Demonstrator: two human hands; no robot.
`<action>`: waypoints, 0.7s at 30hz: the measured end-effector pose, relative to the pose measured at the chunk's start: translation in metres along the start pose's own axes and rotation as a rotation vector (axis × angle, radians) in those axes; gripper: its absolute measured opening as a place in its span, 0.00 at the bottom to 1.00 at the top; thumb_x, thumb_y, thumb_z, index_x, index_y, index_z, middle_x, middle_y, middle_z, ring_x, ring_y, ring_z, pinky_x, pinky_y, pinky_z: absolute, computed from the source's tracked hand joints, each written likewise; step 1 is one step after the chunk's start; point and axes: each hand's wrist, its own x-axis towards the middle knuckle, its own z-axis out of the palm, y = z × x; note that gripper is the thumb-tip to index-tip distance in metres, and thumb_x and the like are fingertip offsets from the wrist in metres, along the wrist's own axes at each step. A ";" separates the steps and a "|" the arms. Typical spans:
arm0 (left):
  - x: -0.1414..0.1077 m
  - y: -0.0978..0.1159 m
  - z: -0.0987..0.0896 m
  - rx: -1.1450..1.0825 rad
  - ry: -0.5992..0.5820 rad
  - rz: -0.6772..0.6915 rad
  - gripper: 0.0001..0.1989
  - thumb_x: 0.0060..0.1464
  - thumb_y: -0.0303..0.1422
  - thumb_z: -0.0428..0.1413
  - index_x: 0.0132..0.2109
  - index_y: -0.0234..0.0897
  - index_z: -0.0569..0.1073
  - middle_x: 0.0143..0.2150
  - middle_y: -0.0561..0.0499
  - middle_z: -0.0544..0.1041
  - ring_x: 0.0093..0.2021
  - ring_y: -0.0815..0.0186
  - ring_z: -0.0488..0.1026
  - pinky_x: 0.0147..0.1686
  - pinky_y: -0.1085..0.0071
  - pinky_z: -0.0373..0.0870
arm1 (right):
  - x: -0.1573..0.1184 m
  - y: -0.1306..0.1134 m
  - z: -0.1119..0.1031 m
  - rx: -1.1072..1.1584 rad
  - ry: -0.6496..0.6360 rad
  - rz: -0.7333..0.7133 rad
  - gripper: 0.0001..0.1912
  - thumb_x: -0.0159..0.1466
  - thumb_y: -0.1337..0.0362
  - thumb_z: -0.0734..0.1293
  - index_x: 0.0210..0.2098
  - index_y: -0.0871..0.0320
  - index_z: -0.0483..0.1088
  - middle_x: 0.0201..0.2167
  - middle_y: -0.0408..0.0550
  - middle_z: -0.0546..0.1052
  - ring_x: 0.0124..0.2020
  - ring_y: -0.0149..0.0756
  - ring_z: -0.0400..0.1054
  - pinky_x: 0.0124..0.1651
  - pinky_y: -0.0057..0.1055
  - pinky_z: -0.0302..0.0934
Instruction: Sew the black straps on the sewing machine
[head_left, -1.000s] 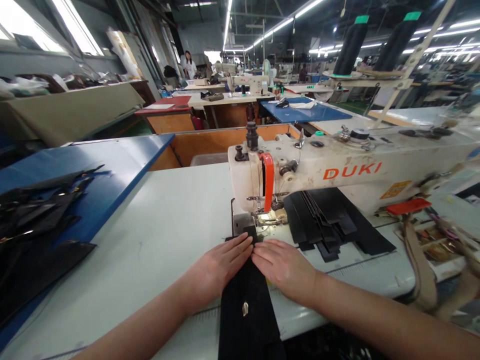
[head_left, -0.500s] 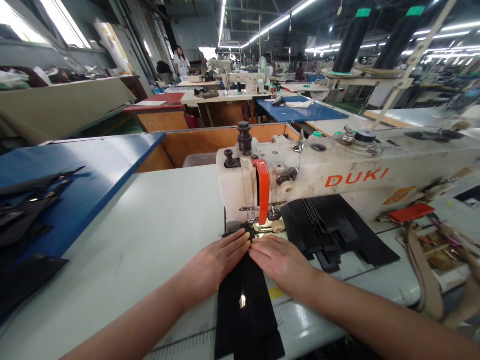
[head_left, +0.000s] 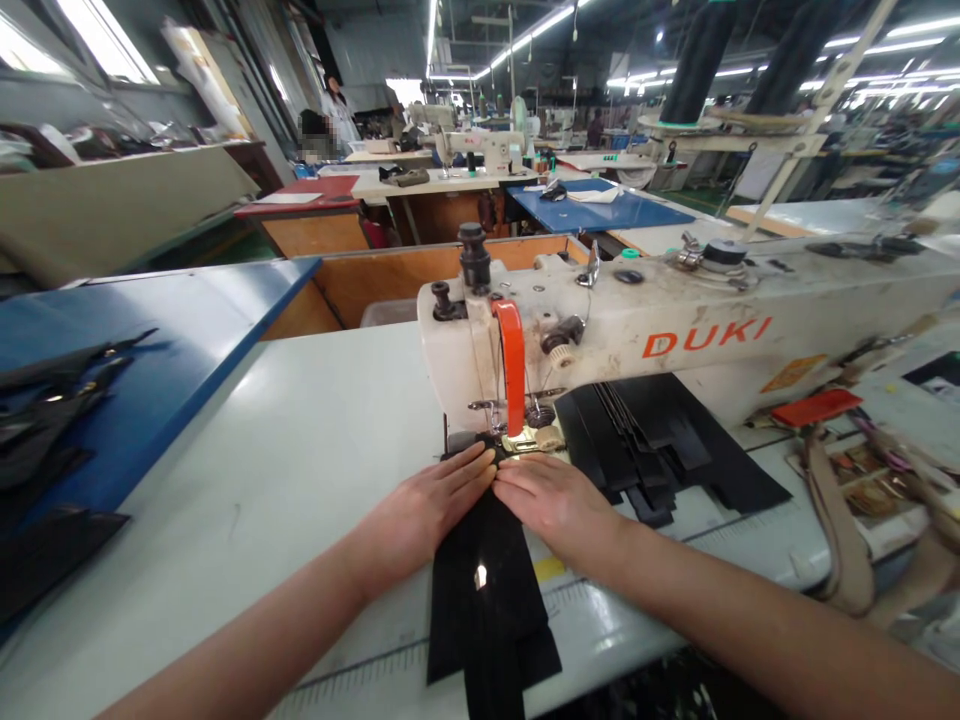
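My left hand (head_left: 429,510) lies with fingers stretched flat on a black leather-like piece (head_left: 487,610), close in front of the sewing machine's presser foot. My right hand (head_left: 551,500) rests on the same piece from the other side, fingers extended and fingertips nearly meeting the left ones. The piece has a long strip along its middle, and its near end hangs toward me over the table edge. Its far end runs under the white sewing machine (head_left: 682,320) marked DUKI. An orange guard (head_left: 511,365) hides part of the needle area.
A stack of black cut pieces (head_left: 637,440) lies under the machine arm. Dark pieces (head_left: 56,400) sit on the blue table (head_left: 217,290) at left. A small parts tray (head_left: 874,500) and beige straps (head_left: 836,540) are at right. A person (head_left: 341,115) stands far behind.
The view has shifted slightly, so the scene sits a bit higher and further left. The black piece appears slightly further toward the machine, with both hands still on it.
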 end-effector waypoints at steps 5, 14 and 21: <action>0.003 -0.002 0.000 0.060 -0.061 -0.036 0.21 0.63 0.25 0.42 0.61 0.27 0.64 0.61 0.38 0.69 0.66 0.59 0.57 0.60 0.62 0.63 | 0.001 0.000 -0.002 0.005 -0.075 0.009 0.05 0.66 0.74 0.65 0.40 0.65 0.72 0.42 0.55 0.77 0.44 0.41 0.71 0.54 0.37 0.64; -0.023 0.081 -0.018 0.111 -0.065 -0.024 0.26 0.57 0.17 0.42 0.62 0.30 0.63 0.61 0.39 0.69 0.63 0.59 0.63 0.58 0.58 0.66 | -0.004 -0.004 -0.012 0.057 -0.119 0.031 0.11 0.65 0.76 0.62 0.46 0.65 0.72 0.49 0.56 0.75 0.53 0.41 0.68 0.57 0.37 0.60; -0.039 0.128 -0.016 0.141 -0.041 0.010 0.22 0.65 0.20 0.37 0.60 0.29 0.65 0.61 0.41 0.69 0.63 0.60 0.63 0.57 0.64 0.67 | -0.019 -0.016 -0.017 0.100 -0.068 0.095 0.16 0.65 0.77 0.59 0.49 0.65 0.71 0.51 0.57 0.74 0.53 0.42 0.67 0.57 0.39 0.61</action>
